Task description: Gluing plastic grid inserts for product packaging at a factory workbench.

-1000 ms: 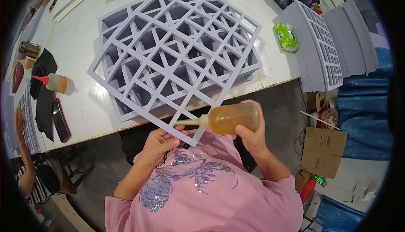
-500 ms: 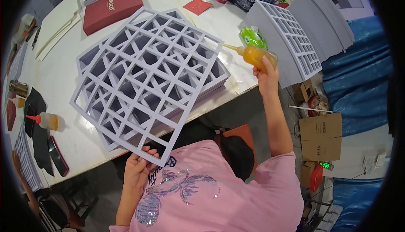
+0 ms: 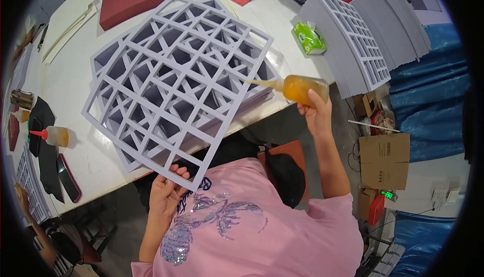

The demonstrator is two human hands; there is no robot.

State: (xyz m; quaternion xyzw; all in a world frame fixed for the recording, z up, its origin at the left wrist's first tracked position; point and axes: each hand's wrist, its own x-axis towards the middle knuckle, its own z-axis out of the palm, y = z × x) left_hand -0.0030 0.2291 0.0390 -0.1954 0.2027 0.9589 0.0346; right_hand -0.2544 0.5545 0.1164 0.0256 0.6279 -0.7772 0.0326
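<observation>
Item 1: lattice panel (image 3: 227,121), pale lilac-grey, square-celled. I find it lying askew over a stack of lattice frames (image 3: 257,100) on the white counter (image 3: 83,100); its near corner overhangs the counter edge, toward the pink shirt (image 3: 302,226).

Item 2: squeeze bottle (image 3: 305,90), translucent, part filled with amber liquid, long thin nozzle (image 3: 264,83). Held nearly level, nozzle pointing left, tip over the panel's right-hand border. From my remote view I cannot tell whether tip and border touch, nor whether any liquid is flowing.

Item 3: left hand (image 3: 164,194), closed on the panel's near border beside the overhanging corner, fingertips showing through a cell.

Item 4: right hand (image 3: 315,113), wrapped around the bottle's body; squeeze pressure not readable.

Item 5, surroundings: red-capped bottle (image 3: 56,136) and phone (image 3: 68,178) on the left of the counter; dark red box (image 3: 136,2) beyond the stack; green tissue pack (image 3: 309,38) to the right, beside upright grey sheets (image 3: 327,60).

Step in hand, by my judgement: applying the liquid, probably adhesive, along the panel's border. The next move, as I judge it, calls for a steady left grip, the tip kept close to the strip, and light, even pressure on the bottle.
</observation>
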